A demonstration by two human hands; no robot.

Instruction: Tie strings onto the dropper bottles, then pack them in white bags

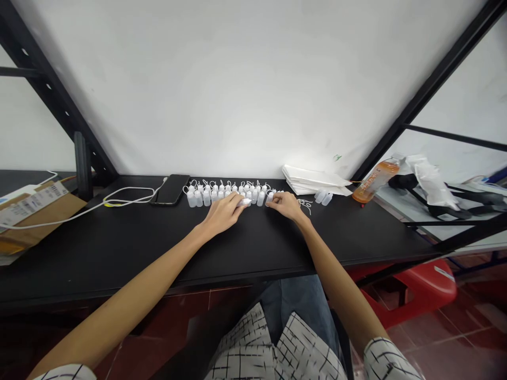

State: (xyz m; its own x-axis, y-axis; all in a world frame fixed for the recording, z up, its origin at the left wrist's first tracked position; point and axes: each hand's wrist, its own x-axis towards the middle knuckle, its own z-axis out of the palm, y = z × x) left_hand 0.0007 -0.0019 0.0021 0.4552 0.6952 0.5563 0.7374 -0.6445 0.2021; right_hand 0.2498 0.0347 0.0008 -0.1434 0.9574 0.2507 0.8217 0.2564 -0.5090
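Observation:
Rows of small white squeeze bottles [206, 198] with looped cap straps stand upright on the black table. My left hand [224, 212] is closed in front of the middle of the rows. From its fingertips a small white bottle [246, 201] sticks out, tilted to the right, most of its body hidden by the hand. At the right end of the rows, my right hand [285, 205] has its fingers closed on another small squeeze bottle [270, 198]. Some loose white cap straps [306, 205] lie just right of that hand, near two loose bottles [324, 197].
A phone [171, 189] and a white cable [129, 189] lie left of the bottles. Farther left is a cardboard box [35, 211]. White sheets [315, 180] and an orange drink bottle [376, 179] are at the right. A red stool [423, 290] stands below.

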